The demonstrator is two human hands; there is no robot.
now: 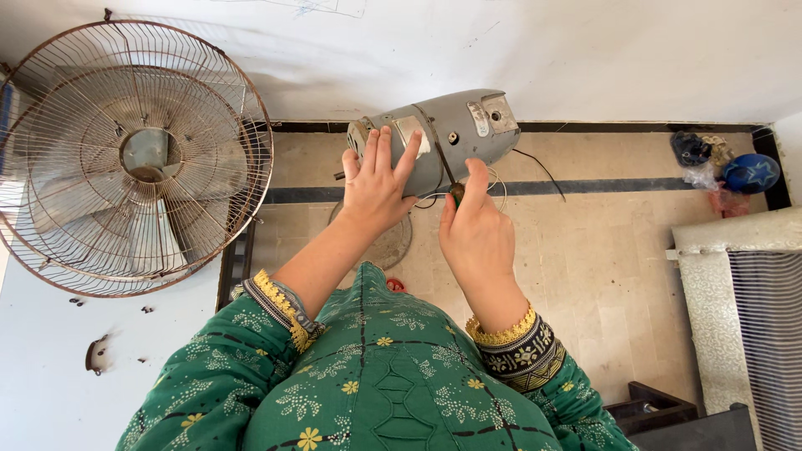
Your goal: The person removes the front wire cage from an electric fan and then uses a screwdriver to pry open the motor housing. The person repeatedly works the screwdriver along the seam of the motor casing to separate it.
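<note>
L hand (pixel 376 188) flat on grey motor housing (pixel 455 134) (near fan cage (pixel 134 154)), R hand (pixel 476 234) gripping prob. screwdriver handle (pixel 457 194).

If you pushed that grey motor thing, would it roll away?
Probably, since the grey motor housing is rounded like a barrel, and the left hand lies flat on it as if steadying it. It looks like metal, so likely heavy for its size. Its thin wires would flop.

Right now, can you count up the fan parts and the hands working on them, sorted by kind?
Fan cage with blades: 1
Grey motor housing: 1
Round fan base: 1
Hands: 2, the left hand flat on the housing, the right hand gripping a small tool handle
Tool handles: 1
Total: 6
</note>
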